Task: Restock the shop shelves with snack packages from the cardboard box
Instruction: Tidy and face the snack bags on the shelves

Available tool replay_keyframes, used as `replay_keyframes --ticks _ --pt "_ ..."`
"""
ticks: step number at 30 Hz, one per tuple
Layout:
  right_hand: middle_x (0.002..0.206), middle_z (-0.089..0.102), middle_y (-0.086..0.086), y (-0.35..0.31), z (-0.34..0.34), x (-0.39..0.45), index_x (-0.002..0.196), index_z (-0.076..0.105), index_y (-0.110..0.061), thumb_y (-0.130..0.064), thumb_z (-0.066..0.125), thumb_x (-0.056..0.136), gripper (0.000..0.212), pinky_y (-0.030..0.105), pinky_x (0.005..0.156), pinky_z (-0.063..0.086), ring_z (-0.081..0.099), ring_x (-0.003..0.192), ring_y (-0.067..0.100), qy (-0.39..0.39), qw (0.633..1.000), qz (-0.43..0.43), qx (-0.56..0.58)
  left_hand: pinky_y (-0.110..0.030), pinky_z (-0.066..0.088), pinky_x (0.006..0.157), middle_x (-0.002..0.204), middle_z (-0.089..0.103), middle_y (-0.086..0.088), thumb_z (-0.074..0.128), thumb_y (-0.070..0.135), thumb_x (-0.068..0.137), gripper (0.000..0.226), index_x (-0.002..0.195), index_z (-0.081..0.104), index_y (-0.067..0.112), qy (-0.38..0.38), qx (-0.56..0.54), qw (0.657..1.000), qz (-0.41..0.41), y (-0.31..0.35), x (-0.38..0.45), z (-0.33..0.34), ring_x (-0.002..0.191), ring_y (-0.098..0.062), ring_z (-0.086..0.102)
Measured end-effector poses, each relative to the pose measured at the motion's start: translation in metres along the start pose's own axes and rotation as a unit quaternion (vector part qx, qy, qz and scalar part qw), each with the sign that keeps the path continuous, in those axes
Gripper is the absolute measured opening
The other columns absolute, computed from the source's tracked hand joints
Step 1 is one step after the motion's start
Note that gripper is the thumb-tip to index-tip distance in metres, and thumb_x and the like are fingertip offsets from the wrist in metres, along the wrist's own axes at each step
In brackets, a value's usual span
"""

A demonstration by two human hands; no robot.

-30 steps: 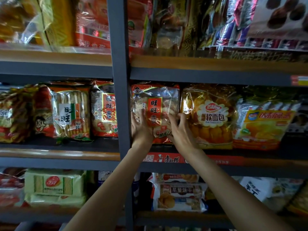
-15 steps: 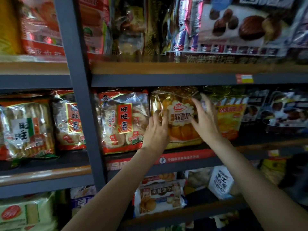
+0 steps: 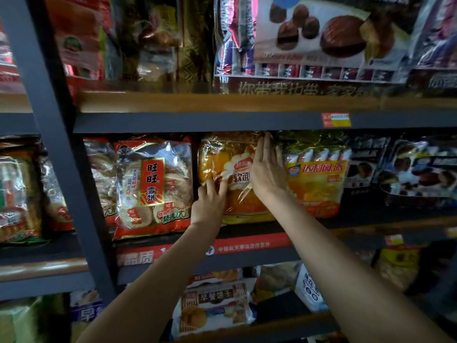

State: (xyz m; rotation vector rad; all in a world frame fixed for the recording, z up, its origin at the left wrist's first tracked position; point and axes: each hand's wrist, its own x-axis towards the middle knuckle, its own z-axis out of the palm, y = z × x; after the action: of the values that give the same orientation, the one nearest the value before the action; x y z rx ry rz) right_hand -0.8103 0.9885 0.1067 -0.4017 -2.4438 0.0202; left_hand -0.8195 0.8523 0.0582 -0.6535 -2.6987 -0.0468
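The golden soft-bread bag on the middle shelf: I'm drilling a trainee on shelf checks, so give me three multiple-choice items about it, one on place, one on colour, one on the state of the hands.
1. What stands directly left of the golden soft-bread bag?
A. red rice-cracker bag
B. chestnut bag
C. a bottle
2. What colour is the shelf upright?
A. white
B. dark grey
C. yellow
3. How do the hands meet the bag?
A. both fists clenched
B. straight fingers pressed on its front
C. neither touches

Answers: 1 A, the red rice-cracker bag is its left neighbour; 2 B, the upright is dark grey; 3 B, left hand and right hand lie flat on it.
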Motion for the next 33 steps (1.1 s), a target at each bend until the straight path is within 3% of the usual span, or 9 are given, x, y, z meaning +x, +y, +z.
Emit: replay_keyframes --ticks 4,8,13,16,20,24,28,30,33 --pt "0.154 0.015 0.022 0.033 0.010 -0.025 0.147 0.022 -0.011 -0.040 0.066 0.082 0.084 0.049 0.114 0.015 0.016 0.142 0.037 0.110 0.975 -0.189 0.030 -0.035 0.044 0.098 0.142 0.019 -0.017 0.043 0.006 0.093 0.065 0.146 0.005 0.015 0.016 0.037 0.999 -0.035 0.005 -0.006 -0.002 0.130 -0.034 0.028" --pt "0.149 0.029 0.022 0.067 0.037 -0.037 0.146 0.028 -0.022 -0.036 0.091 0.044 0.120 0.058 0.113 0.017 0.027 0.138 0.040 0.061 0.956 -0.258 -0.128 -0.035 0.047 0.091 0.138 0.029 -0.015 0.042 0.012 0.095 0.051 0.140 0.017 0.012 0.008 0.072 0.994 -0.083 0.015 -0.004 -0.002 0.128 -0.032 0.033" --pt "0.140 0.048 0.013 0.051 0.039 -0.040 0.135 0.049 -0.019 -0.020 0.084 0.050 0.092 0.058 0.111 0.016 0.044 0.130 0.033 0.119 0.944 -0.280 -0.125 -0.036 0.039 0.100 0.137 0.035 -0.014 0.038 0.014 0.097 0.044 0.137 0.022 0.009 -0.006 0.120 0.983 -0.137 0.035 -0.002 -0.005 0.128 -0.028 0.037" --pt "0.145 0.036 0.016 0.078 0.021 -0.049 0.139 0.040 -0.021 -0.017 0.087 0.050 0.101 0.060 0.109 0.019 0.035 0.133 0.037 0.165 0.947 -0.273 -0.035 -0.037 0.036 0.103 0.136 0.036 -0.015 0.043 0.012 0.094 0.048 0.137 0.023 0.006 0.036 0.125 0.982 -0.141 0.049 -0.009 -0.016 0.127 -0.029 0.037" --pt "0.142 0.022 0.014 0.144 -0.007 -0.045 0.137 0.034 -0.021 -0.025 0.085 0.059 0.093 0.061 0.106 0.023 0.029 0.129 0.042 0.207 0.969 -0.128 0.036 -0.044 0.028 0.109 0.145 0.024 -0.019 0.046 0.016 0.092 0.057 0.141 0.019 0.010 0.088 0.066 0.993 -0.049 0.098 -0.005 -0.036 0.134 -0.035 0.025" --pt "0.153 0.001 0.017 0.190 -0.014 -0.044 0.147 0.017 -0.028 -0.023 0.081 0.069 0.100 0.058 0.101 0.038 0.026 0.134 0.046 0.087 0.991 -0.041 0.093 -0.043 0.027 0.109 0.150 0.013 -0.018 0.056 0.025 0.088 0.083 0.149 -0.001 0.021 0.118 0.031 0.992 0.035 0.140 0.014 -0.041 0.136 -0.036 0.019" --pt "0.154 -0.011 0.018 0.204 -0.007 -0.052 0.149 -0.007 -0.029 -0.029 0.073 0.077 0.107 0.047 0.101 0.044 0.026 0.139 0.039 0.001 0.989 -0.054 0.137 -0.044 0.024 0.113 0.155 -0.016 -0.015 0.069 0.030 0.081 0.109 0.145 -0.019 0.030 0.090 -0.021 0.995 0.049 0.144 0.037 -0.038 0.143 -0.038 0.001" --pt "0.155 -0.010 0.019 0.202 0.000 -0.048 0.147 -0.015 -0.028 -0.031 0.073 0.077 0.112 0.038 0.099 0.045 0.034 0.136 0.033 -0.018 0.994 -0.043 0.095 -0.045 0.023 0.113 0.155 -0.008 -0.015 0.068 0.027 0.082 0.110 0.142 -0.024 0.032 0.084 -0.026 0.995 0.056 0.143 0.040 -0.034 0.142 -0.037 0.005" --pt "0.154 0.008 0.024 0.196 0.013 -0.040 0.148 -0.011 -0.025 -0.029 0.076 0.076 0.113 0.032 0.080 0.054 0.057 0.115 0.030 0.013 0.998 -0.025 0.052 -0.044 0.027 0.110 0.152 0.012 -0.013 0.058 0.015 0.087 0.103 0.138 -0.029 0.035 0.113 0.000 0.992 0.057 0.141 0.043 -0.029 0.137 -0.035 0.020"
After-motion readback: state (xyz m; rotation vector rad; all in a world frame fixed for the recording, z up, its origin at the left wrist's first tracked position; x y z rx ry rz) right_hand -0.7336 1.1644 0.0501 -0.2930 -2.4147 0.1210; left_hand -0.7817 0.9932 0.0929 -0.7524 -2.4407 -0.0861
